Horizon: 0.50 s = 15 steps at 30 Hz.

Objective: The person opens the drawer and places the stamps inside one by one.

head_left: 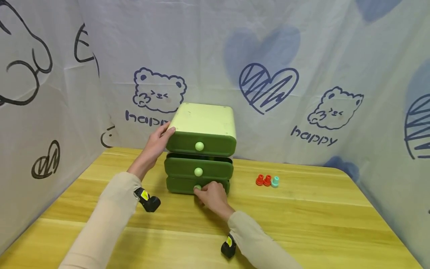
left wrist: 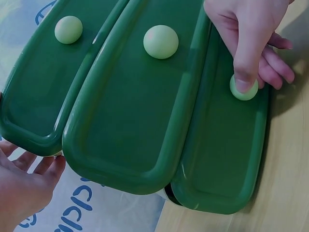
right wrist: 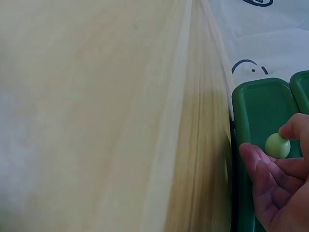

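A small drawer cabinet (head_left: 205, 118) with a pale green top and three dark green fronts stands on the table. The middle drawer (head_left: 188, 167) is pulled out a little, showing a dark gap above its front. My right hand (head_left: 215, 198) pinches the round light green knob (left wrist: 244, 88) of the bottom drawer (left wrist: 217, 159) between thumb and fingers. How far that drawer is out, I cannot tell. My left hand (head_left: 156, 144) rests against the cabinet's upper left side, its fingers (left wrist: 41, 169) lying along the wall beside the top drawer (head_left: 181, 144).
Two red pegs (head_left: 260, 180) and one light blue peg (head_left: 275, 182) stand in a row on the wooden table (head_left: 302, 224), right of the cabinet. A white printed cloth (head_left: 208, 48) hangs behind and at both sides.
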{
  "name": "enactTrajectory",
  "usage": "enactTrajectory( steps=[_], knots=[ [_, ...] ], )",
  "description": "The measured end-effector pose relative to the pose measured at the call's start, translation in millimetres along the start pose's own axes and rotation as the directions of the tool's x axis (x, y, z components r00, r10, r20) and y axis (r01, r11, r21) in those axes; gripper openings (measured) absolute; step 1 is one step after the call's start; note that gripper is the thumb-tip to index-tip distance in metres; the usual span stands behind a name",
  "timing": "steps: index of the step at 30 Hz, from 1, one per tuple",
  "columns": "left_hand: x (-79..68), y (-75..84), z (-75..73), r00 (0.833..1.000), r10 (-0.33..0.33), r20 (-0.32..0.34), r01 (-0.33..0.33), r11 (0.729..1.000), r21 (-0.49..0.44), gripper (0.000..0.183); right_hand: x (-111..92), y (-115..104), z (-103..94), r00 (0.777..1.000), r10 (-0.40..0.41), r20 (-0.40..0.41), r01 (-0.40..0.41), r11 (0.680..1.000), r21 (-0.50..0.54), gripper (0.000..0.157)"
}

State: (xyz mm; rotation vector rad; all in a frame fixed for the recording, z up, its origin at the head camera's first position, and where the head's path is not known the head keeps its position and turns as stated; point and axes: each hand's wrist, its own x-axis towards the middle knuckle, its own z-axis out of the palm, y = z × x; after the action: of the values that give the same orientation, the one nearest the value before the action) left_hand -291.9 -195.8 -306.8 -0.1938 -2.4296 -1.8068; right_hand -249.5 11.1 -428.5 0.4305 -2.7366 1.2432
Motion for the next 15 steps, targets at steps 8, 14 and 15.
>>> enactTrajectory(
  steps=[8,14,15],
  knots=[
    [0.4,0.2,-1.4,1.0,0.0,0.003,0.0,1.0,0.002,0.069,-0.1,-3.5,3.0,1.0,0.026,0.004,-0.026,1.0,-0.007,0.049],
    [-0.6,1.0,-0.1,1.0,-0.004,0.003,0.004,1.0,-0.006,0.069,-1.1,-5.3,2.9,0.999,0.046,-0.013,-0.046,0.999,-0.021,0.048],
    [-0.7,1.1,0.5,1.0,-0.003,0.006,0.003,1.0,-0.007,0.069,-1.5,-5.1,2.5,0.999,0.048,-0.015,-0.048,0.999,-0.022,0.048]
  ],
)
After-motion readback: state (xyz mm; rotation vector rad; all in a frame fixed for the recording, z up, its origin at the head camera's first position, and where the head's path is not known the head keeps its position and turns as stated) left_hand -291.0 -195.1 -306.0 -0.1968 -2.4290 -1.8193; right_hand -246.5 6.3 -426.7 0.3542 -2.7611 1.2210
